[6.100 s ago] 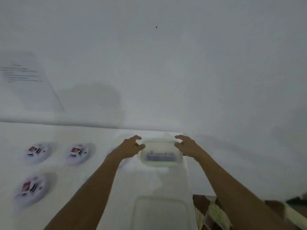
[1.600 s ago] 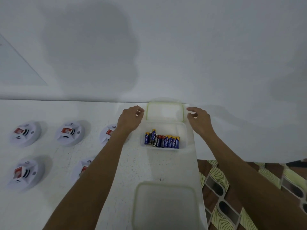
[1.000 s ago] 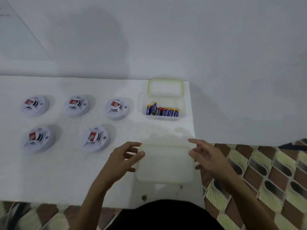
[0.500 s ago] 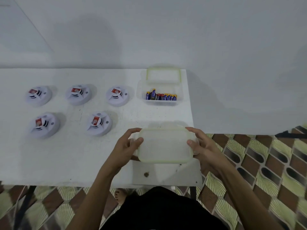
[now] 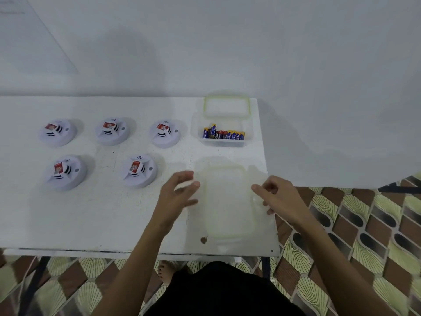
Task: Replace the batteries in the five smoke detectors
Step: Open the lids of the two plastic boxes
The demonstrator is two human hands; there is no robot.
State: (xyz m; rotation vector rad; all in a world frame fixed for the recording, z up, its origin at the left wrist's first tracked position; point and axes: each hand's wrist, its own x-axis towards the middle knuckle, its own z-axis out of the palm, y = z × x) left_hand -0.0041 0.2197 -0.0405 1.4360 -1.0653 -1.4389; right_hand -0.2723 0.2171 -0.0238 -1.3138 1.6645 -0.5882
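Smoke detectors: five, all round and white, lying on the white desk [image 5: 102, 213] left of the boxes.
Back row: three, far-left detector [image 5: 58, 132], middle detector [image 5: 112, 131], right detector [image 5: 165, 133].
Front row: two, front-left detector [image 5: 66, 172] and front-right detector [image 5: 139, 171], the latter nearest the left hand.
Detector facing: each shows a red label toward its far-left side and black slots beside it; being round, none has a long axis.
Boxes: two clear plastic ones at the desk's right end.
Open box [image 5: 223, 143]: in the far right corner, with its green-rimmed lid [image 5: 226, 108] lying just behind it.
Batteries [image 5: 223, 134]: about nine or ten in the open box, too blurred to count exactly; mostly blue and gold, a few red in the middle.
Battery axis: side by side in one row running left to right, each with its long axis pointing away from the person.
Lidded box [image 5: 227, 201]: near the front edge between the hands, motion-blurred, long axis running from the person toward the wall.
Left hand [image 5: 177, 197]: fingers [image 5: 192, 185] spread and released, just beside the lidded box's left edge.
Right hand [image 5: 280, 197]: fingers [image 5: 257, 188] curled at the box's right edge; I cannot tell whether they are grasping the rim.
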